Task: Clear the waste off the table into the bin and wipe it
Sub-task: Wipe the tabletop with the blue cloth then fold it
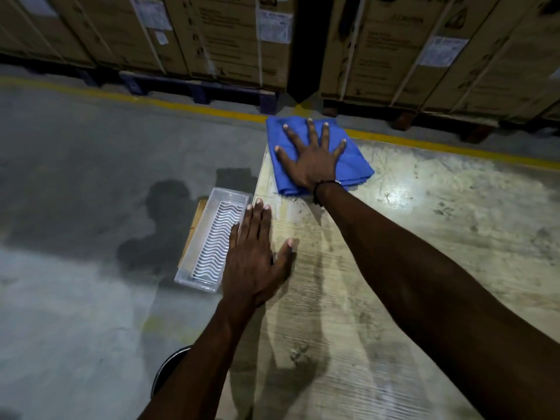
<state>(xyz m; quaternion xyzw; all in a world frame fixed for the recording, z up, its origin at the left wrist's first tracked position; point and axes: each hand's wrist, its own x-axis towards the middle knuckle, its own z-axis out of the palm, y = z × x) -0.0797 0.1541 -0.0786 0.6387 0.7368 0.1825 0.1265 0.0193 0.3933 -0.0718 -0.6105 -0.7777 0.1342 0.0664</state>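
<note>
A folded blue cloth (351, 165) lies at the far left corner of the worn, stained table (424, 237). My right hand (312, 156) presses flat on the cloth with its fingers spread. My left hand (257, 256) rests flat on the table's left edge, fingers together, holding nothing. Just beyond that edge, lower down, stands a clear plastic bin (209, 237) with a white wavy grid in its bottom; my left fingers partly overlap it in view. No loose waste shows on the table.
Stacked cardboard boxes (212, 40) on pallets line the back, behind a yellow floor line (181, 106). Grey concrete floor (75, 207) with a dark wet patch lies to the left. A dark round object (169, 368) sits near my left forearm.
</note>
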